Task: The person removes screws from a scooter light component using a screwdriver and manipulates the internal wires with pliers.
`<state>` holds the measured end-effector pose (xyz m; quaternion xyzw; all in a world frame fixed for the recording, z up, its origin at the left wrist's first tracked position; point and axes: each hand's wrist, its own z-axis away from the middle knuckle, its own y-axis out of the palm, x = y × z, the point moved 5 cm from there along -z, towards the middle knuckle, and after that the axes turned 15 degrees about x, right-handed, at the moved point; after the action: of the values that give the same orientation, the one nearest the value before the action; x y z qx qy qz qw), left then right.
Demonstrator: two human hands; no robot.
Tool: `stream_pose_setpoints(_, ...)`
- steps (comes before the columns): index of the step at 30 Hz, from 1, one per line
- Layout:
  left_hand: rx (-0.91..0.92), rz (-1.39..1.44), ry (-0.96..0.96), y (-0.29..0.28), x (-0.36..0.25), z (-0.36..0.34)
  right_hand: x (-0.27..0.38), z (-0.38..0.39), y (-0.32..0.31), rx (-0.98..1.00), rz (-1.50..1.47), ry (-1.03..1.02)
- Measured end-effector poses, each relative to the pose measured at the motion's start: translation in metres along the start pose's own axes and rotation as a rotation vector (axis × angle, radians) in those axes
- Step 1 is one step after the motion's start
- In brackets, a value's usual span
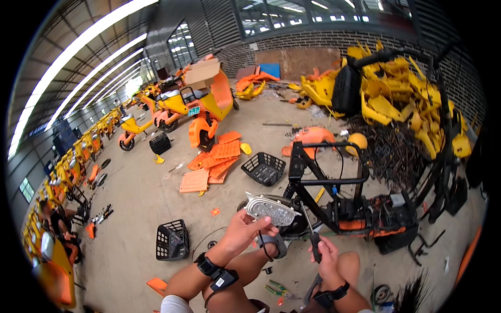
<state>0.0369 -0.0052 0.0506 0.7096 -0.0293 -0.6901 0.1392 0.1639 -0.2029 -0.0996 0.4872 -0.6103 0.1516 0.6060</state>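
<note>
Near the left end of a black scooter frame (334,182), a clear oval lamp (271,212) is held in the left hand (243,232). In front of the frame, a screwdriver (314,242) is gripped in the right hand (326,256).

My view is bright. Most light comes from long strips (107,25) in the roof, and they glare plain white. The windows (323,16) have white streaks on them. Shadows on the floor (130,182) are soft. I see straight lines bend near the round, black edge. The lamp (271,211) looks clear; far things look fuzzy.
</note>
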Motion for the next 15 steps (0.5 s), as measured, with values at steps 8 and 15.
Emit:
stream_pose_setpoints(8, 0.082, 0.173, 0.068, -0.001, 0.005, -0.002, 0.036, 0.014, 0.019, 0.080, 0.508, -0.263)
stream_pose_setpoints(15, 0.104, -0.015, 0.022, 0.010, 0.009, -0.007, 0.055, 0.009, 0.035, 0.140, 0.647, -0.373)
